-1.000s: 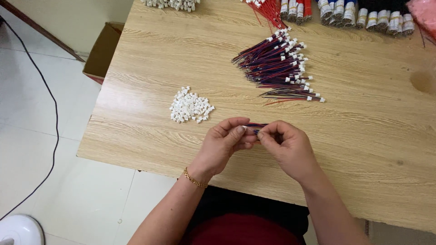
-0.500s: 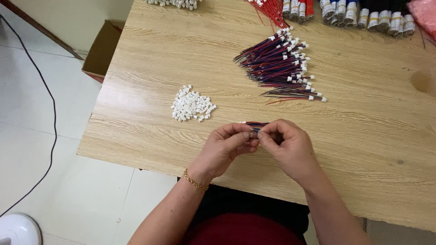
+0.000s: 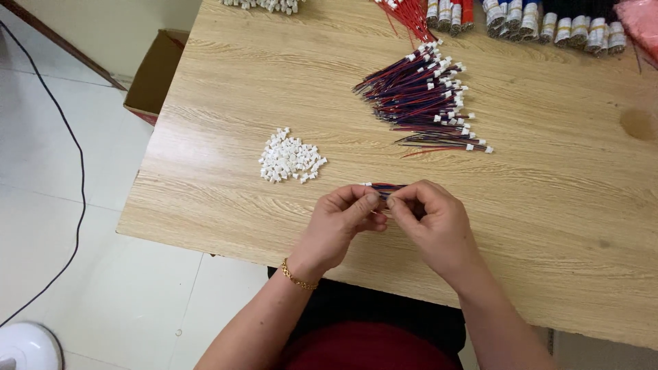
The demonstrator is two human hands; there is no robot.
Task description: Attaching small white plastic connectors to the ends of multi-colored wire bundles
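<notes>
Since the earlier frames the two hands have kept their place above the near edge of the table, the short wire lead between them showing a little more of its white-tipped end to the left, while the heaps on the table lie unchanged. Left hand (image 3: 340, 225) and right hand (image 3: 430, 223) meet fingertip to fingertip over the light wooden table (image 3: 226, 89); both are closed in a fine pinch on a short red-and-blue wire lead (image 3: 382, 186), whose small white end projects leftward just above the left thumb. The part of the lead inside the fingers is hidden, so whether a connector is also pinched there cannot be told. A gold bracelet (image 3: 296, 277) circles the left wrist. A loose pile of small white plastic connector housings (image 3: 291, 157) lies on the table to the left of the hands, near but apart from them. A fanned heap of red-and-blue wire leads with white ends (image 3: 425, 96) lies beyond the hands, well apart. Along the far edge stand banded bundles of wire (image 3: 548, 20) and a sheaf of red wires (image 3: 408, 14). On the tiled floor at left: a cardboard box (image 3: 154, 75), a black cable (image 3: 75, 151) and a white round object (image 3: 27, 346).
</notes>
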